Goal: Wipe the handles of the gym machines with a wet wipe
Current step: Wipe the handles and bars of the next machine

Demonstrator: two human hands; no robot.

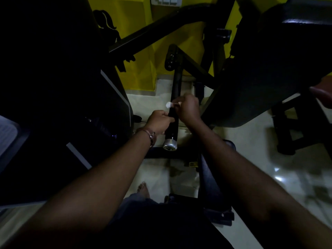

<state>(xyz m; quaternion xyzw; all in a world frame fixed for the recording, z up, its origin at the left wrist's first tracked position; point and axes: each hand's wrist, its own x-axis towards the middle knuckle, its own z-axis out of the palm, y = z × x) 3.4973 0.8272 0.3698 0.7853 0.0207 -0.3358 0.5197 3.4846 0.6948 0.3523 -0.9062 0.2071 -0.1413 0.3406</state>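
A black machine handle [173,123] with a silver end cap [170,145] points toward me in the middle of the view. My left hand [159,122] grips the handle's lower part from the left. My right hand [189,109] is curled round the handle just above it and pinches a small white wet wipe [169,104], whose tip sticks out to the left of the bar. The room is dim and most of the wipe is hidden under my fingers.
Dark padded machine parts stand at the left [62,105] and right [260,87]. A black frame bar [161,26] crosses in front of the yellow wall [142,56]. Pale glossy floor tiles [260,168] lie below. My bare foot [143,189] shows beneath my arms.
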